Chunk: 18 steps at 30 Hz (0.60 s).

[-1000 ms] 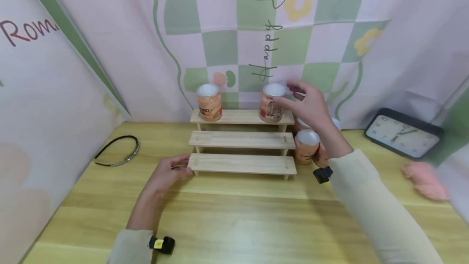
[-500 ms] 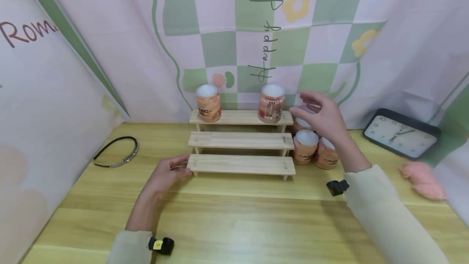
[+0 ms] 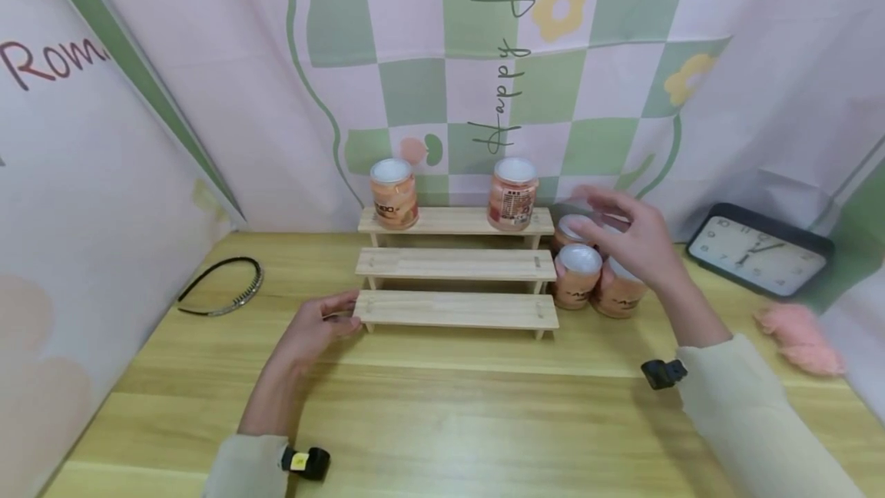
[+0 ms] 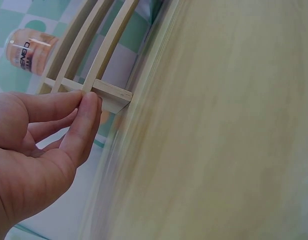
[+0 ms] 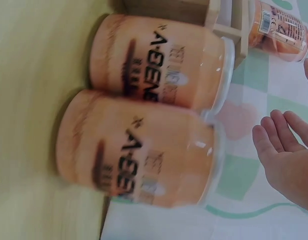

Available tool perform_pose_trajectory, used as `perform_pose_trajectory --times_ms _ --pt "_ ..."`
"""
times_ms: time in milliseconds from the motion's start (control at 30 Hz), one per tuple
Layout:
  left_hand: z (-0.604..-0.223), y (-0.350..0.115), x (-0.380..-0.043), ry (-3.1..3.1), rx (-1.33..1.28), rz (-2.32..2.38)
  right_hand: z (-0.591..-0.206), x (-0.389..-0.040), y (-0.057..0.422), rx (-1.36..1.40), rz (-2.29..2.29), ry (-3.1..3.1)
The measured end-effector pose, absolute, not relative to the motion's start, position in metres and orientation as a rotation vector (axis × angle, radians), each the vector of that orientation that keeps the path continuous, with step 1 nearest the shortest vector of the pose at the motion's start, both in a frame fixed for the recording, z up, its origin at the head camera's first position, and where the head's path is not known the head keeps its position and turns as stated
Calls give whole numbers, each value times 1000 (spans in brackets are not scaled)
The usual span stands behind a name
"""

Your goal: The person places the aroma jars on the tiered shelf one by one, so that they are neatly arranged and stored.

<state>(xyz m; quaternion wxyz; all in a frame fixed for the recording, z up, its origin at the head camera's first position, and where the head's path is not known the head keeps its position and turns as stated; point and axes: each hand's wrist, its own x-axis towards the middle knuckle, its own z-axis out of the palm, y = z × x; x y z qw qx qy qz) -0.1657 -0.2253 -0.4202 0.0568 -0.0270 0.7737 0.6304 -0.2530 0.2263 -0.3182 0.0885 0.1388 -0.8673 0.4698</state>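
A three-step wooden display rack (image 3: 456, 307) stands on the table. My left hand (image 3: 311, 329) pinches the left end of its lowest step between thumb and fingers; the left wrist view shows this grip on the rack's end (image 4: 89, 85). On the top step, one orange-pink can (image 3: 394, 198) with a pale lid stands at the left and another can (image 3: 513, 198) at the right, both upright. My right hand (image 3: 639, 240) hovers, fingers loosely bent and holding nothing, over more such cans (image 3: 577, 283) beside the rack. It partly hides the ones behind. In the right wrist view, two cans (image 5: 139, 150) stand side by side.
A black-framed clock (image 3: 760, 248) leans at the back right, with a pink fluffy item (image 3: 800, 338) in front of it. A black headband (image 3: 224, 285) lies on the left of the table. A patterned curtain (image 3: 415, 91) hangs close behind the rack.
My right hand has let go of the can at the right of the top step and moved right and down over the grouped cans. My left hand has stayed on the rack.
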Motion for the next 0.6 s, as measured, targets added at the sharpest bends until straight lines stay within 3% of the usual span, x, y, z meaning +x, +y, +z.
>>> perform_pose_trajectory --times_ms 600 --pt "-421 -226 -166 2352 -76 1903 -339 -242 272 263 1319 -2725"
